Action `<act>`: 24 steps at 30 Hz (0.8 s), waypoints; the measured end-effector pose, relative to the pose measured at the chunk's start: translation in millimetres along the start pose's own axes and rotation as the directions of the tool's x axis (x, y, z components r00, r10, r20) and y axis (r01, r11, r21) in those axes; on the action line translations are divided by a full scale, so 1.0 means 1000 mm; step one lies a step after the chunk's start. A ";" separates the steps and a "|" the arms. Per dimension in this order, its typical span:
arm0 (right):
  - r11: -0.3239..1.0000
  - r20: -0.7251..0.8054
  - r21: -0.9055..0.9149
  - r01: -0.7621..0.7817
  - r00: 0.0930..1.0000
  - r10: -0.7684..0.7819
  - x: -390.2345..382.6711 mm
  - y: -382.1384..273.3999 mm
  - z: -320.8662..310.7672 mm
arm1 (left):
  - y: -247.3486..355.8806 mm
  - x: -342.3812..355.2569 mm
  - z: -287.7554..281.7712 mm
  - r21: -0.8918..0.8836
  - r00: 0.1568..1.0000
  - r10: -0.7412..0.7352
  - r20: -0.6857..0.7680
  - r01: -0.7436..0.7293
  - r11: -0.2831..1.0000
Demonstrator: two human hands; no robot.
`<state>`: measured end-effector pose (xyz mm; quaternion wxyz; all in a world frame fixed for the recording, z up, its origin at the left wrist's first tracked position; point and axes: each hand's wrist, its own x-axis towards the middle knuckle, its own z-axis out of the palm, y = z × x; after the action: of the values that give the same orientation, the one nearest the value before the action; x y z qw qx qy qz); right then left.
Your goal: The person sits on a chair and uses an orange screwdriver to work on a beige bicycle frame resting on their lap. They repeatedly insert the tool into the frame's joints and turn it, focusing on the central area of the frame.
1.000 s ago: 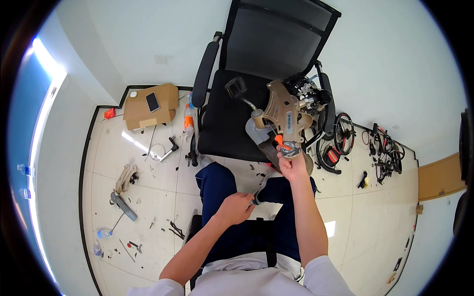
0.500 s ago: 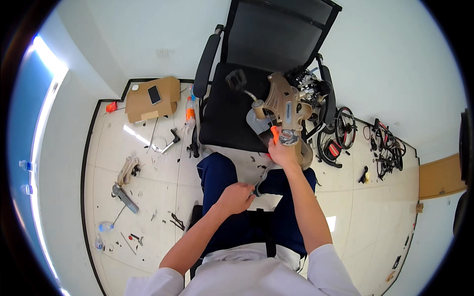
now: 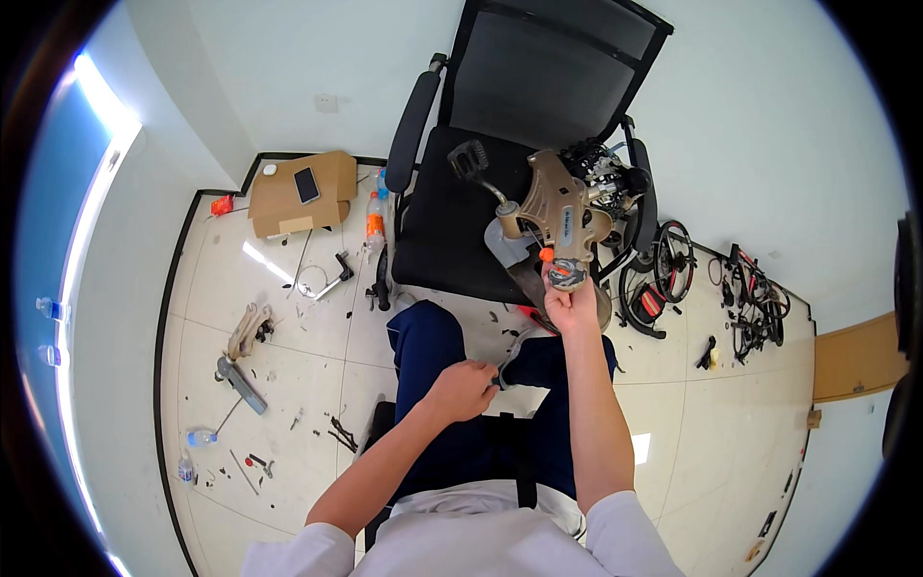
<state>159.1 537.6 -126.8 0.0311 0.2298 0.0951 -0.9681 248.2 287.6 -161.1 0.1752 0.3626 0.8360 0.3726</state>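
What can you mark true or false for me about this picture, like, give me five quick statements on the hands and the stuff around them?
1. The right hand is at the near end of the tan bike part. True.
2. The left hand is gripping the black pedal. False: it is well apart from the pedal.
3. The phone lies on the chair. False: it lies on the brown cardboard.
4. The chair is black. True.
5. The bottle with the orange label is to the right of the chair. False: it is to the left.
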 end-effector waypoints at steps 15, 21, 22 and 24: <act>-0.962 0.478 -0.230 -0.144 0.845 -0.241 0.011 0.036 -0.008 | 0.000 0.002 0.003 -0.016 1.000 0.012 0.005 -0.011 1.000; -0.749 0.196 -0.625 -0.219 0.885 -0.423 0.002 0.078 0.038 | 0.000 -0.005 0.000 -0.012 1.000 -0.027 0.015 0.028 1.000; -0.722 0.201 -0.655 -0.223 0.869 -0.451 -0.002 0.076 0.038 | 0.001 -0.006 0.001 -0.018 1.000 -0.018 0.013 0.019 1.000; -0.680 0.271 -0.714 -0.169 0.828 -0.491 0.004 0.067 0.023 | 0.002 -0.007 0.005 -0.026 1.000 -0.010 0.007 0.010 1.000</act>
<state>152.4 467.4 -120.2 -0.0223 0.2120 0.9512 -0.2232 256.6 286.1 -162.2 0.1846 0.3574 0.8323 0.3814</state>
